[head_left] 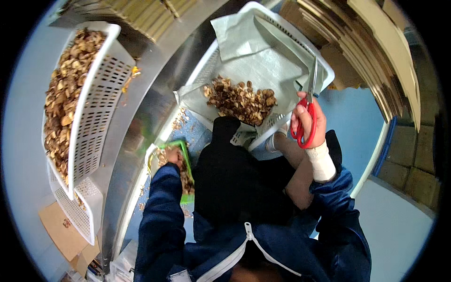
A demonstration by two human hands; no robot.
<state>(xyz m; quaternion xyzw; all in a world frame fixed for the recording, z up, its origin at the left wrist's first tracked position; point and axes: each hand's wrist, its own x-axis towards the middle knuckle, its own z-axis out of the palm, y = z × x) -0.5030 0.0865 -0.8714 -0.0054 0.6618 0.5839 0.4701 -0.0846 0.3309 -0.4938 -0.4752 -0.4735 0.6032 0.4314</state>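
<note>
My right hand [315, 123] is closed round the red handles of a pair of scissors [307, 115], whose blades point up and away, over the edge of a lined white basket. Low on the left, my left hand [173, 156] reaches into a small green basket [184, 199] that holds brown and pale pieces like mushrooms; its fingers are blurred and partly hidden. In front of me stands a large white basket [199, 66] with a pale sheet liner [249, 42]. A heap of brown mushroom-like pieces [242, 99] lies on the liner.
Left, on a metal table [136, 101], a tall white basket [101, 89] is full of similar pieces, with another white basket [89, 207] beside it. Stacked flat cardboard [347, 42] stands at far right. Loose bits [180, 120] lie on the blue floor.
</note>
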